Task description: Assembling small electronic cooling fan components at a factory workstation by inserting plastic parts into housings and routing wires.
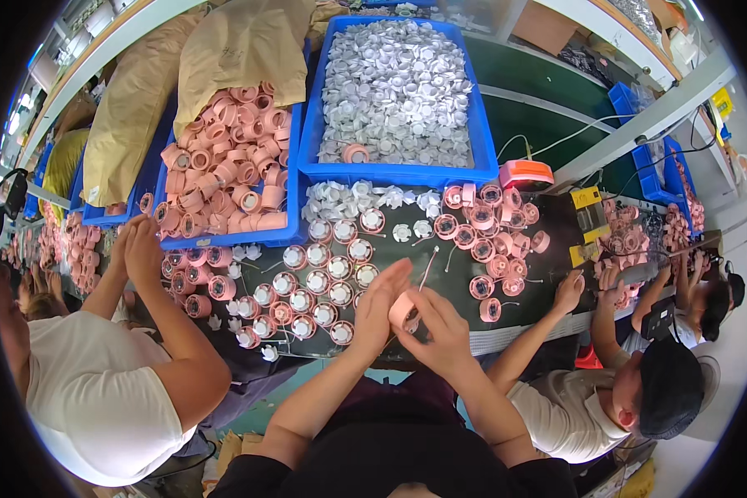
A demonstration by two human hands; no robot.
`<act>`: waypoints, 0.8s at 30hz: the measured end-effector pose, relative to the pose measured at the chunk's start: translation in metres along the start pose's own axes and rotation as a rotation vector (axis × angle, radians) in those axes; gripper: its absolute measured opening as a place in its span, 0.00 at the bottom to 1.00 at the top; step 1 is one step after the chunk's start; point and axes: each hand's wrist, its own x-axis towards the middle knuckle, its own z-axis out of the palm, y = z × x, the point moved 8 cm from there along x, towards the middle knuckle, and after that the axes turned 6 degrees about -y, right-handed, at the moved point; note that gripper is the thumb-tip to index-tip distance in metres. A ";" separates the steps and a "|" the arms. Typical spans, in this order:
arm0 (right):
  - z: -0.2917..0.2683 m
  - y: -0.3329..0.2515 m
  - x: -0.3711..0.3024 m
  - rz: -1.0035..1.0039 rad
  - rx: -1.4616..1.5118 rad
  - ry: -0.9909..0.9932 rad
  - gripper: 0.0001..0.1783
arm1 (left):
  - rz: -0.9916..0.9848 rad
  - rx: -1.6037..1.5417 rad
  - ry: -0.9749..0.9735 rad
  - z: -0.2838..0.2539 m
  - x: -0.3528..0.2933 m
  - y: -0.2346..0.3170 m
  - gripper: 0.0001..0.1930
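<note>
A pink ring-shaped plastic housing (403, 310) is held between my two hands, above the table's near edge. My left hand (375, 309) bears on its left side, with the fingers pressed together and pointing up. From the right, my right hand (441, 336) has its fingers curled round the housing. A thin lead with a pale tip (430, 266) rises from behind my right fingers. Just left of my hands stand rows of pink housings with white star-shaped inserts (316, 282) on top. What is inside the held housing is mostly hidden.
Behind the rows, a blue bin (483, 124) holds white inserts, and another blue bin (294, 178) holds pink housings. To the right are pink housings with dark centres (491, 236) and an orange-red device (526, 173). Co-workers sit at my left (112, 373) and right (568, 407).
</note>
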 end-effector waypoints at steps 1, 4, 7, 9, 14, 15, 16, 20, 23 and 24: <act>0.002 0.005 -0.001 0.095 0.150 -0.026 0.31 | 0.079 0.055 0.032 -0.002 0.000 0.008 0.25; 0.007 0.014 -0.002 0.192 0.376 -0.045 0.31 | -0.030 -0.199 -0.037 0.006 -0.003 0.006 0.24; 0.008 0.014 -0.001 0.193 0.462 -0.050 0.32 | -0.061 -0.248 -0.063 0.010 -0.006 0.007 0.24; 0.009 0.013 -0.002 0.190 0.474 -0.068 0.32 | -0.061 -0.237 -0.065 0.010 -0.008 0.007 0.24; 0.008 0.013 -0.005 0.207 0.484 -0.095 0.33 | -0.025 -0.269 -0.094 0.012 -0.010 0.010 0.25; 0.007 0.012 -0.004 0.203 0.484 -0.097 0.33 | -0.017 -0.258 -0.096 0.012 -0.011 0.013 0.25; 0.006 0.010 -0.003 0.196 0.472 -0.106 0.33 | -0.015 -0.259 -0.093 0.011 -0.011 0.013 0.25; 0.008 0.009 -0.003 0.181 0.451 -0.122 0.33 | -0.016 -0.125 -0.123 0.009 -0.010 0.010 0.27; 0.007 0.005 -0.002 0.171 0.460 -0.142 0.33 | -0.009 -0.121 -0.141 0.009 -0.013 0.010 0.28; 0.007 0.005 -0.002 0.172 0.461 -0.141 0.33 | -0.003 -0.132 -0.154 0.010 -0.014 0.010 0.28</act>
